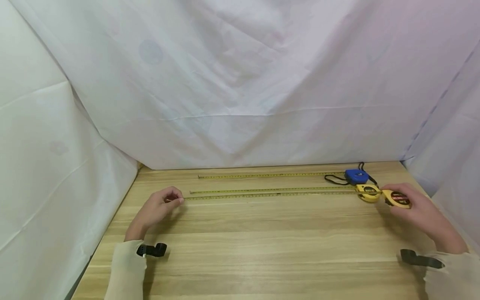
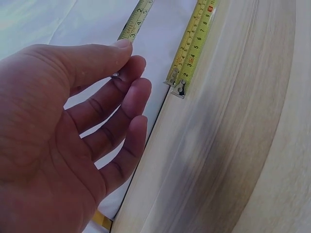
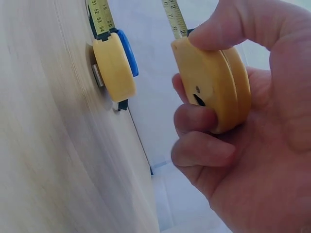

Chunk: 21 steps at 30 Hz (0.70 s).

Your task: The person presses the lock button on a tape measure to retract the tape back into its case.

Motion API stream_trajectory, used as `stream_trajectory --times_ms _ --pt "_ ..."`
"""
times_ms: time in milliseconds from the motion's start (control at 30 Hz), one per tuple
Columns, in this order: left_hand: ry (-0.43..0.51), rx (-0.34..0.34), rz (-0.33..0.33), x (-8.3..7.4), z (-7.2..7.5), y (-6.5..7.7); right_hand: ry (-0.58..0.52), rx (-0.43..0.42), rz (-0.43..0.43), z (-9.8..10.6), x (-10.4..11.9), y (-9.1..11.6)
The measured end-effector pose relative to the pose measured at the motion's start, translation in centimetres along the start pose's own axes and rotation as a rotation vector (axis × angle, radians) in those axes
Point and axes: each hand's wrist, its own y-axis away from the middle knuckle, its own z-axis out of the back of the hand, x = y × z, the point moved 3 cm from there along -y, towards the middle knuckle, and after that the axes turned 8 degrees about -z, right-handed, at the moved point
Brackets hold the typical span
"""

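Yel. tape (image 1: pixel 397 199) in R hand (image 1: pixel 421 212); end (image 2: pixel 132 25) in L hand (image 1: pixel 158 207)

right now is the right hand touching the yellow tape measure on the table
Apart. The right wrist view shows white cloth between the right hand and the resting yellow tape measure; the hand grips another yellow tape measure.

Toward the table's (image 1: pixel 262 250) right edge: one blue tape measure (image 1: pixel 356 176), two yellow tape measures (image 1: pixel 368 198) (image 1: pixel 398 199). Drawn blades (image 1: pixel 271 175) (image 1: pixel 273 190) (image 1: pixel 232 196): three. Hands (image 1: pixel 155 208) (image 1: pixel 421 212): two. Sleeves (image 1: pixel 125 271) (image 1: pixel 453 277): two. Wrist devices (image 1: pixel 151 250) (image 1: pixel 420 259): two.
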Motion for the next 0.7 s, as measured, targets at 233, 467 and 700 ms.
stream_trajectory --times_ms 233,467,700 --pt "0.001 -0.006 0.005 -0.09 0.07 0.02 0.032 -0.037 -0.048 0.08 0.16 -0.51" --pt "-0.002 -0.006 0.010 -0.13 0.17 -0.01 0.029 -0.077 -0.033 -0.10 0.15 -0.59" --pt "-0.002 -0.005 0.004 -0.27 0.17 0.09 0.048 -0.116 -0.040 -0.15 0.03 -0.59"
